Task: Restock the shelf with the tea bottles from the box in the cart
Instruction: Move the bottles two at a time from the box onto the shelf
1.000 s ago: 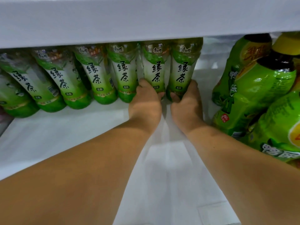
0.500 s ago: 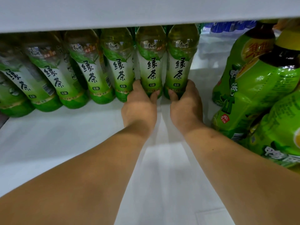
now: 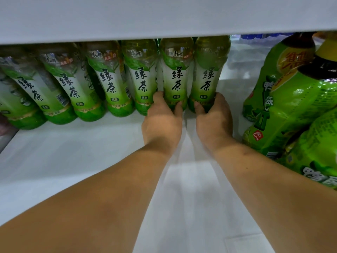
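Note:
Several green tea bottles stand upright in a row at the back of the white shelf [image 3: 73,157]. My left hand [image 3: 162,123] grips the base of the second bottle from the right [image 3: 176,73], thumb and fingers curled round it. My right hand [image 3: 213,121] grips the base of the rightmost bottle [image 3: 209,70] the same way. Both bottles stand on the shelf, side by side and almost touching. The box and the cart are out of view.
The shelf above [image 3: 164,17] hangs low over the bottle tops. Larger bright green bottles [image 3: 291,110] crowd the right side, close to my right forearm. Blue items [image 3: 264,35] show at the far back right. A price-tag strip [image 3: 246,243] sits at the front edge.
Both hands stay on the same two bottles at the row's right end. The view has dropped a little, so more of the bottles' upper parts shows under the shelf above.

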Available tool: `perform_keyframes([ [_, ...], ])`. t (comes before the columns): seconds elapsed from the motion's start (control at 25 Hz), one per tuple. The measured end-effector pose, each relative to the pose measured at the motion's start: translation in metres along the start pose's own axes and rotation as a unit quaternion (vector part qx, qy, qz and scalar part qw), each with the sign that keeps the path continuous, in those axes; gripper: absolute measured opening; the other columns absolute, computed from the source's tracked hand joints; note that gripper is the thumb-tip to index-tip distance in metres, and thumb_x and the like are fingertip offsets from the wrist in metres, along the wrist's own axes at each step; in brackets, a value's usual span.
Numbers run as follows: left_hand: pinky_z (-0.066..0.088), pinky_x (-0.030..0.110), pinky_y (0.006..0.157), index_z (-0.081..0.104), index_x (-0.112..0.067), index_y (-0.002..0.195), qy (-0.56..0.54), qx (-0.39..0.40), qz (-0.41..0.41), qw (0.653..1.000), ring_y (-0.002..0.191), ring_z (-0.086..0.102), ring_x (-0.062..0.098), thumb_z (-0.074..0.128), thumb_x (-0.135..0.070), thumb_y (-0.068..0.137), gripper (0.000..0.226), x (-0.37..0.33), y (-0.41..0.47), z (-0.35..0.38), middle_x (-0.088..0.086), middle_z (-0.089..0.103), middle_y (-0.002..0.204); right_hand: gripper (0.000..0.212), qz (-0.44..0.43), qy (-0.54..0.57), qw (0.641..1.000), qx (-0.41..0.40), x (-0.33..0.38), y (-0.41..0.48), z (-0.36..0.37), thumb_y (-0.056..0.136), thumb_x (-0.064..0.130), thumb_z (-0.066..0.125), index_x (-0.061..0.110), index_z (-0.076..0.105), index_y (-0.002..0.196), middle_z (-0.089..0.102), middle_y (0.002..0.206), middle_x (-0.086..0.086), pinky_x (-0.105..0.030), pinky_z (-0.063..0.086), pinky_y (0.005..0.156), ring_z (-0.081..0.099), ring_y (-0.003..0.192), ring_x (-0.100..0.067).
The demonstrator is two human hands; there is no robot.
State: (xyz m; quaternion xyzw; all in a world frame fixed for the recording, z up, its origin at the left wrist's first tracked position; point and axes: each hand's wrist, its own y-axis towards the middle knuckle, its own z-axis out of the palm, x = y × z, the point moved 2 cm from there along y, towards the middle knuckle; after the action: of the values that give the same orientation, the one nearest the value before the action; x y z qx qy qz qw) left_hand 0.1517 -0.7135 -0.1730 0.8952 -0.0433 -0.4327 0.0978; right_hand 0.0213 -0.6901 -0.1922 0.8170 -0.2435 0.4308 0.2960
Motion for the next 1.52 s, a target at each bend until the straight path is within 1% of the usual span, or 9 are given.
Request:
perform_keyframes([
  [0.16, 0.052, 0.034, 0.08, 0.046, -0.022, 0.132, -0.015, 0.03, 0.003, 0.999, 0.096, 0.065, 0.031, 0.06, -0.041, 0.093, 0.046, 0.002, 0.003, -0.006, 0.006, 0.071, 0.099, 0.038, 0.003, -0.017, 1.0, 0.003, 0.006, -0.004, -0.002, 0.088, 0.025, 0.071, 0.005, 0.059, 0.119, 0.064, 0.115, -0.017, -0.037, 0.048, 0.085, 0.06, 0.106, -0.035],
  [0.36, 0.034, 0.008, 0.054, 0.055, -0.019, 0.101, -0.061, 0.088, 0.0, 0.994, 0.068, 0.055, 0.011, 0.064, -0.026, 0.093, 0.014, 0.001, -0.006, -0.032, -0.008, 0.057, 0.071, 0.041, 0.062, -0.032, 0.996, 0.062, 0.015, -0.005, -0.01, 0.09, 0.023, 0.066, 0.003, 0.056, 0.124, 0.059, 0.122, -0.02, -0.045, 0.05, 0.096, 0.059, 0.112, -0.038],
  [0.48, 0.037, 0.021, 0.073, 0.063, -0.015, 0.117, -0.076, 0.132, -0.041, 0.988, 0.09, 0.06, 0.02, 0.061, -0.033, 0.096, 0.027, 0.0, -0.02, -0.052, -0.001, 0.065, 0.093, 0.037, 0.101, -0.024, 0.992, 0.075, 0.019, -0.018, -0.018, 0.092, 0.025, 0.063, 0.007, 0.058, 0.123, 0.06, 0.123, -0.02, -0.042, 0.05, 0.098, 0.06, 0.113, -0.036],
  [0.64, 0.039, 0.028, 0.086, 0.061, -0.024, 0.129, -0.087, 0.209, -0.142, 0.964, 0.103, 0.056, 0.021, 0.049, -0.048, 0.1, 0.039, 0.005, -0.048, -0.087, -0.003, 0.062, 0.118, 0.046, 0.17, 0.022, 0.976, 0.133, 0.034, -0.05, -0.03, 0.1, 0.029, 0.057, 0.016, 0.051, 0.143, 0.056, 0.139, -0.01, -0.035, 0.046, 0.103, 0.057, 0.12, -0.029],
  [0.76, 0.037, 0.028, 0.09, 0.054, -0.024, 0.138, -0.12, 0.234, -0.162, 0.951, 0.107, 0.054, 0.018, 0.05, -0.052, 0.1, 0.047, 0.011, -0.074, -0.112, -0.005, 0.059, 0.125, 0.044, 0.232, 0.082, 0.956, 0.159, 0.058, -0.081, -0.047, 0.101, 0.032, 0.057, 0.02, 0.049, 0.143, 0.054, 0.133, -0.002, -0.029, 0.042, 0.091, 0.054, 0.108, -0.021],
  [1.04, 0.04, 0.035, 0.104, 0.046, -0.023, 0.146, -0.092, 0.324, -0.152, 0.929, 0.125, 0.052, 0.019, 0.047, -0.055, 0.1, 0.057, 0.015, -0.117, -0.179, -0.005, 0.053, 0.139, 0.047, 0.264, 0.061, 0.939, 0.211, 0.088, -0.169, -0.092, 0.103, 0.037, 0.052, 0.021, 0.045, 0.147, 0.049, 0.134, 0.001, -0.029, 0.037, 0.094, 0.05, 0.114, -0.017],
  [1.2, 0.041, 0.036, 0.104, 0.054, -0.027, 0.136, -0.097, 0.378, -0.175, 0.904, 0.121, 0.055, 0.015, 0.047, -0.058, 0.099, 0.049, 0.013, -0.16, -0.23, -0.008, 0.056, 0.135, 0.042, 0.305, 0.037, 0.93, 0.203, 0.109, -0.227, -0.131, 0.102, 0.04, 0.052, 0.021, 0.052, 0.14, 0.058, 0.138, -0.004, -0.041, 0.045, 0.106, 0.057, 0.121, -0.025],
  [1.32, 0.04, 0.037, 0.104, 0.053, -0.029, 0.138, -0.071, 0.436, -0.162, 0.882, 0.125, 0.052, 0.014, 0.045, -0.061, 0.098, 0.051, 0.005, -0.197, -0.273, -0.01, 0.053, 0.14, 0.043, 0.326, 0.013, 0.921, 0.215, 0.141, -0.275, -0.17, 0.104, 0.041, 0.048, 0.022, 0.05, 0.144, 0.055, 0.134, 0.004, -0.033, 0.047, 0.089, 0.056, 0.111, -0.017],
  [1.52, 0.042, 0.043, 0.107, 0.046, -0.029, 0.146, -0.054, 0.478, -0.147, 0.864, 0.125, 0.049, 0.014, 0.045, -0.063, 0.098, 0.059, -0.032, -0.242, -0.341, -0.008, 0.049, 0.146, 0.049, 0.338, -0.008, 0.922, 0.191, 0.197, -0.336, -0.234, 0.107, 0.038, 0.044, 0.017, 0.043, 0.151, 0.052, 0.132, 0.0, -0.031, 0.036, 0.097, 0.05, 0.12, -0.017],
])
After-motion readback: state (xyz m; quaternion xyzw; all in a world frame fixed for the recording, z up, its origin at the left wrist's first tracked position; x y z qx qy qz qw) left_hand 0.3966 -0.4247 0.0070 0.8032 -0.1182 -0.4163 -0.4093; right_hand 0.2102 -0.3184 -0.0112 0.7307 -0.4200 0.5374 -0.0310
